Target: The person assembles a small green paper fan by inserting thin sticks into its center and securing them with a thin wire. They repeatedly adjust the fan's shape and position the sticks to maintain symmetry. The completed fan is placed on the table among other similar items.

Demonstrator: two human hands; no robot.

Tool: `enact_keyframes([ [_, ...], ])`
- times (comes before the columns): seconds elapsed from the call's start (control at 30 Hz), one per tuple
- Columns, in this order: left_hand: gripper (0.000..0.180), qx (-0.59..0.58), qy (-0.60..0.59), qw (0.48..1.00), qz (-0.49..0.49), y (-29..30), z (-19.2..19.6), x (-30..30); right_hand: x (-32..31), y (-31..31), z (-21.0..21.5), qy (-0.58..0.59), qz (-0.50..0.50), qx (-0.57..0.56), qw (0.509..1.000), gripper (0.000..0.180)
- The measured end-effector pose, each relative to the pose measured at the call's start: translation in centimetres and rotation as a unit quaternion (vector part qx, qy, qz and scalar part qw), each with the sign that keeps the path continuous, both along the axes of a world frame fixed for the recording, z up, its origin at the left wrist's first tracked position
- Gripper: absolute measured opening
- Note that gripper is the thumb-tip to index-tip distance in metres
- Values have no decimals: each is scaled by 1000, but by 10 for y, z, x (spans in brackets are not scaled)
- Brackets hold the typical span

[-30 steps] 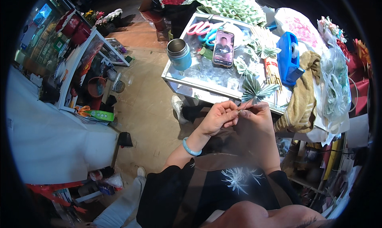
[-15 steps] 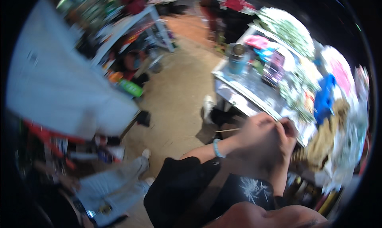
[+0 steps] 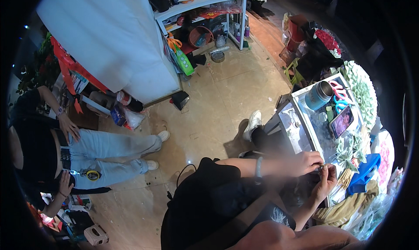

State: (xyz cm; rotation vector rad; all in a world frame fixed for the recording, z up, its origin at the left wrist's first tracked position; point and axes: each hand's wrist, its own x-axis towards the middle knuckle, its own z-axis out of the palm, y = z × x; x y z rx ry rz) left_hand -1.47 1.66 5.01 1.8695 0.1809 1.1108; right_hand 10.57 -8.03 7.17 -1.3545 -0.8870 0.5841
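At the near edge of a white-framed, glass-topped table (image 3: 308, 128), my hands meet with their fingertips almost touching. My left hand (image 3: 305, 162), a pale bracelet on its wrist, is closed in a pinch. Below and to its right, my right hand (image 3: 326, 180) pinches too, thumb up. Between the fingertips is a tiny yellowish-green thing, too small to name. Beside my hands lie a bundle of thin tan sticks (image 3: 345, 179) and pale green folded pieces shaped like flowers (image 3: 345, 155). Part of my left forearm is blurred.
On the table are a phone (image 3: 341, 122), a blue metal tumbler (image 3: 318, 95) and scissors with pink handles (image 3: 337, 89). A blue plastic object (image 3: 365, 173) and brown cloth (image 3: 347, 207) lie on the right. Someone in jeans (image 3: 109, 147) stands at left; a white shelf (image 3: 200, 5) is behind.
The view has turned, so the scene sits lower and further right and is sharper. My hands stay together at the table edge. The thin stick that jutted past my left hand no longer shows.
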Motion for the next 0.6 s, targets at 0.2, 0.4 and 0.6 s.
enact_keyframes([
  [0.2,18,177,-38,975,126,3,-4,-10,-17,8,-3,33,-15,22,999,6],
  [0.4,17,293,-85,940,152,21,-7,-25,-30,18,-3,38,-18,10,999,8],
  [0.6,17,251,-105,951,144,27,-8,-35,-44,25,2,42,-1,1,999,11],
])
